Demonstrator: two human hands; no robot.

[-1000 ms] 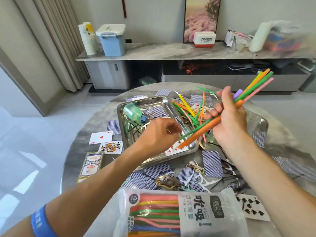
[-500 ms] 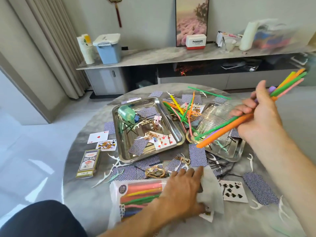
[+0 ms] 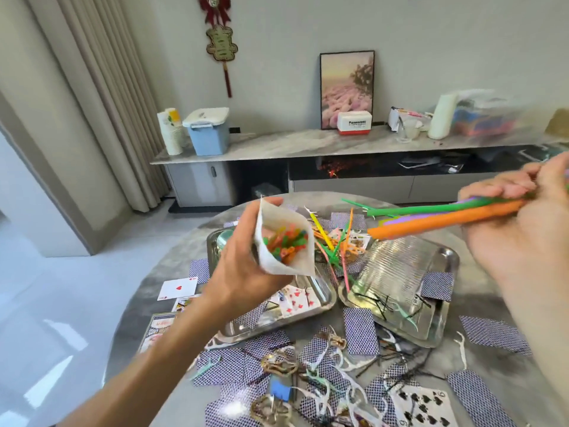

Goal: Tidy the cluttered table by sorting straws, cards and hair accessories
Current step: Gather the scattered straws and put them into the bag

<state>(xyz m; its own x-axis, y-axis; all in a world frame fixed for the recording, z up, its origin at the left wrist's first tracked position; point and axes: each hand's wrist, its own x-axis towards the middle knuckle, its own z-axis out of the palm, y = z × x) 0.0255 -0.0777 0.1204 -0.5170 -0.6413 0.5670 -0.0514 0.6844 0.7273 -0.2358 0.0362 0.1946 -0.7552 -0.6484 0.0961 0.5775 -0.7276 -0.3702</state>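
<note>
2 metal trays (image 3: pixel 326 300) are sitting mid-table, 1 straw bag (image 3: pixel 284 241) w/ straws, 1 held straw bunch (image 3: pixel 443 215), approx 3 face-up cards (image 3: pixel 178 288); face-down cards (image 3: pixel 360 331) too many to count.

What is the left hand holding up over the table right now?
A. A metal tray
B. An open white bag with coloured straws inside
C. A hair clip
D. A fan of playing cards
B: the left hand grips an open white bag whose mouth faces the camera, showing the ends of coloured straws inside, while the right hand holds a separate bundle of straws.
</note>
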